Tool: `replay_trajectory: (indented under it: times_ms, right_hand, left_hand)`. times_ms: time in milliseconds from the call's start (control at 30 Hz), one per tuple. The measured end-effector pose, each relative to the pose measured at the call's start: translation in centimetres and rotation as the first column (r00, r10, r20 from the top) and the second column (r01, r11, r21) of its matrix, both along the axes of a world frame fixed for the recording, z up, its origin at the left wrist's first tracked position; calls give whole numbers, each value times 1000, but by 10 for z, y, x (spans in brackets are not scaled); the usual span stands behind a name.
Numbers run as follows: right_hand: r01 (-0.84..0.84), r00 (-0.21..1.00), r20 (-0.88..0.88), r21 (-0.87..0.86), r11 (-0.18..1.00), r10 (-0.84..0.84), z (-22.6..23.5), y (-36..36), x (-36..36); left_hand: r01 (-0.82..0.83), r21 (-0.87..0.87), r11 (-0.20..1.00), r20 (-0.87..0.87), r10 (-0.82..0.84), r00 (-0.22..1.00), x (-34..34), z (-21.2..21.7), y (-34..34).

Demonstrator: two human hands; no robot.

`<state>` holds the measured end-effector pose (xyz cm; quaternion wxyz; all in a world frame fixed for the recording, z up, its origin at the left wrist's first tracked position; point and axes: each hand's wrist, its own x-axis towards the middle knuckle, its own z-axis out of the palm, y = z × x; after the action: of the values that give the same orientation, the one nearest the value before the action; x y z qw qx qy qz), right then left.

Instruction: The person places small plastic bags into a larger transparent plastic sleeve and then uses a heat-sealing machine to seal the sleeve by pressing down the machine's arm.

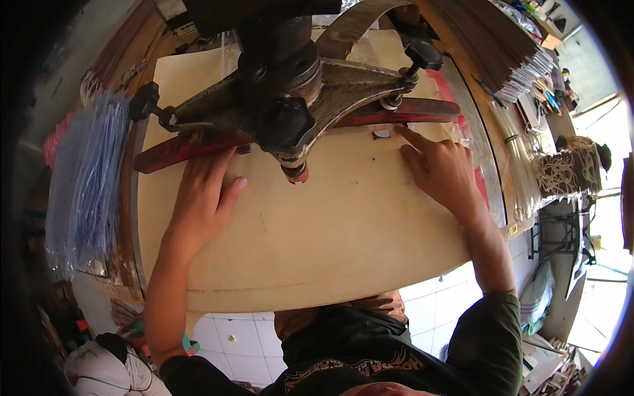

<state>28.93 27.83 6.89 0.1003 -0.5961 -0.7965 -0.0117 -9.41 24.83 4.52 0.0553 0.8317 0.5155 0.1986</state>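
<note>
While both hands press flat and open-palmed on the pale sheet [317, 224], gripping nothing, the red bar [198, 146] runs crosswise just beyond their fingertips; the left hand [201, 198] touches it, the right hand [439, 168] nears its far end.

Clear plastic packets of blue strands [86, 171] hanging far left, beside board.

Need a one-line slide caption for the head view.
Both hands, left hand and right hand, pressed flat on a beige sheet under the red bar of a dark metal press.
</note>
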Motion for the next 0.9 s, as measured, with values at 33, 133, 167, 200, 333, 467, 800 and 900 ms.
replay_trajectory:
  times_ms: [33, 133, 167, 200, 333, 467, 800, 900]
  right_hand:
    - [-10, 1000, -14, -1, 1000, 10, 0, 0, 0]
    - [13, 1000, -16, -19, 1000, -13, 4, -1, -3]
    - [17, 1000, -25, -16, 1000, -17, 4, -1, -3]
    - [18, 999, -37, -15, 1000, -18, 2, -1, -2]
    - [52, 998, -45, -33, 998, -53, 2, -4, -4]
    - [37, 996, -76, 15, 999, -36, -6, -4, -4]
    - [38, 999, -20, 123, 992, -36, -27, 11, 11]
    - [40, 999, -20, 120, 992, -38, -26, 8, 7]
  left_hand:
    - [-3, -2, 1000, 6, 3, 1000, 0, -1, 0]
    - [-12, -14, 1000, 20, 12, 1000, 0, 0, -1]
    - [-13, -22, 1000, 25, 14, 1000, 0, 1, -1]
    - [-18, -32, 999, 25, 19, 1000, -1, 0, -2]
    - [-26, -5, 1000, 45, 27, 999, -2, -7, -2]
    - [2, 113, 994, 54, -8, 998, -6, -18, 0]
    - [37, 86, 996, -15, -36, 999, -12, -23, 9]
    - [59, 104, 993, -18, -57, 998, -19, -29, 15]
